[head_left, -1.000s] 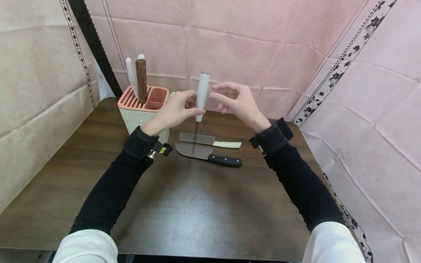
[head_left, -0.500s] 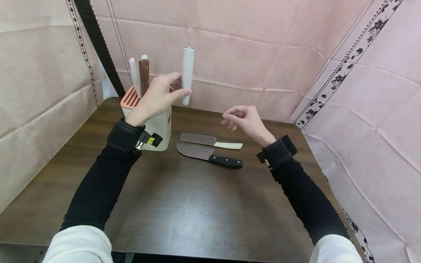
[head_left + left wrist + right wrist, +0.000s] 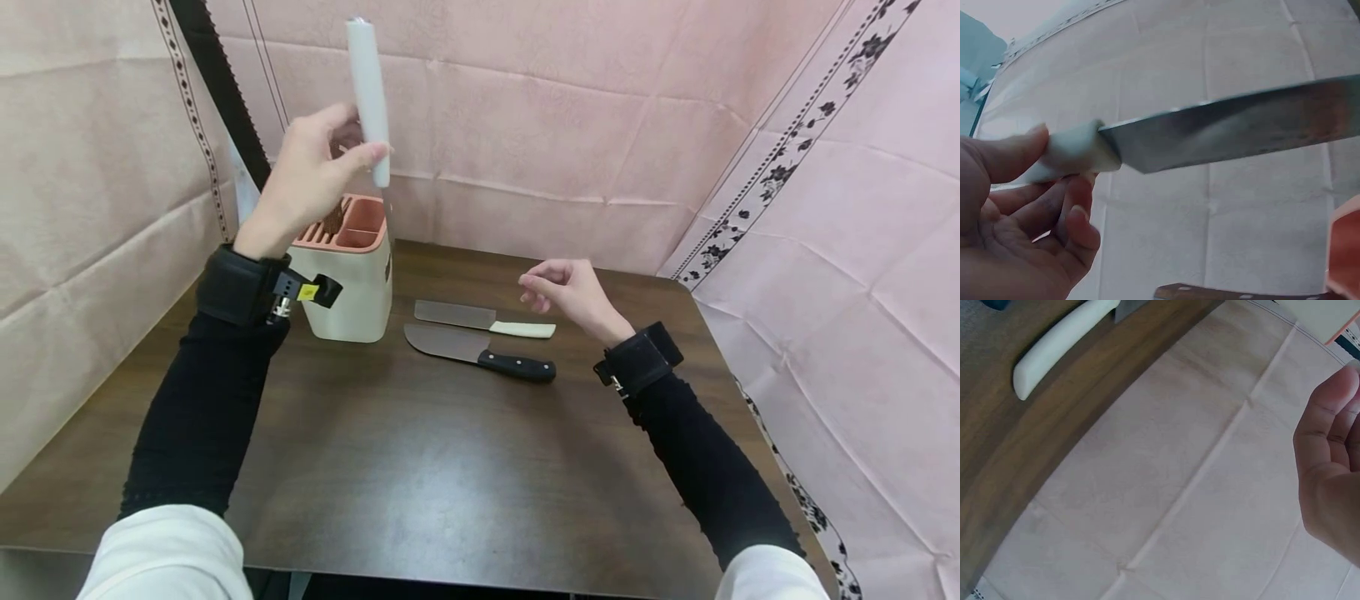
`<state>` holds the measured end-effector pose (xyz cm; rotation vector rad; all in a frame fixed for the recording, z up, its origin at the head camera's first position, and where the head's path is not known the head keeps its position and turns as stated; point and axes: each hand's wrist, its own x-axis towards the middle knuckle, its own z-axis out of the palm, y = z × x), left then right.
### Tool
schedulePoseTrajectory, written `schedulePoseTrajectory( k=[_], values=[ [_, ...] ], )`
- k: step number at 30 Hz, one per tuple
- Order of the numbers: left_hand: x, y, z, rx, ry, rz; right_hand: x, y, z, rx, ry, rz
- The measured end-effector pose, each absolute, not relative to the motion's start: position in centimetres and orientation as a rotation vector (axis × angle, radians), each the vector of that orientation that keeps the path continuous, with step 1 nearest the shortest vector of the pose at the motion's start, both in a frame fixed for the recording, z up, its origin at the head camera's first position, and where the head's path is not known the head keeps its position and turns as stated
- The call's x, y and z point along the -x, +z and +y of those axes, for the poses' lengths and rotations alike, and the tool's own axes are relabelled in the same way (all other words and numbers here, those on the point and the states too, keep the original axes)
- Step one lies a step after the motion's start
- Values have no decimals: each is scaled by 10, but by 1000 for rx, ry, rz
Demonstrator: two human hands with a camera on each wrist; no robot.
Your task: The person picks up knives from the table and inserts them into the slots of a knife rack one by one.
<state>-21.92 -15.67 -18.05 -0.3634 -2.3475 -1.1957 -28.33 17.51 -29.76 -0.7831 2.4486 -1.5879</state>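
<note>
My left hand [image 3: 303, 175] pinches a knife by its white handle [image 3: 369, 100], thumb against fingers, handle end up. Its broad blade [image 3: 1229, 128] shows in the left wrist view; in the head view only a thin edge of it appears, beside the knife block. That knife block [image 3: 345, 292], cream with an orange slotted top, stands just below the hand. A brown knife handle [image 3: 1241, 294] shows low in the left wrist view; the hand hides the other handles in the block. Right of the block, my right hand [image 3: 573, 296] hovers, fingers loosely curled, holding nothing.
On the brown table [image 3: 420, 467] lie a rectangular-bladed knife with a pale handle [image 3: 525, 330] and a wide knife with a black riveted handle [image 3: 517, 367], side by side. Pink cloth [image 3: 525, 125] hangs behind and along both sides.
The left hand has lifted the white-handled knife from above the table knives up and leftward to the knife block. My right hand has dropped back, slightly right and lower.
</note>
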Motion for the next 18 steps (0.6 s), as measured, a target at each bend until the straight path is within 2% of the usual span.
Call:
schedulePoseTrajectory(
  k=[18],
  values=[
    [207, -151, -187, 234, -1291, -2057, 285, -315, 179, 782, -1603, 2393]
  ],
)
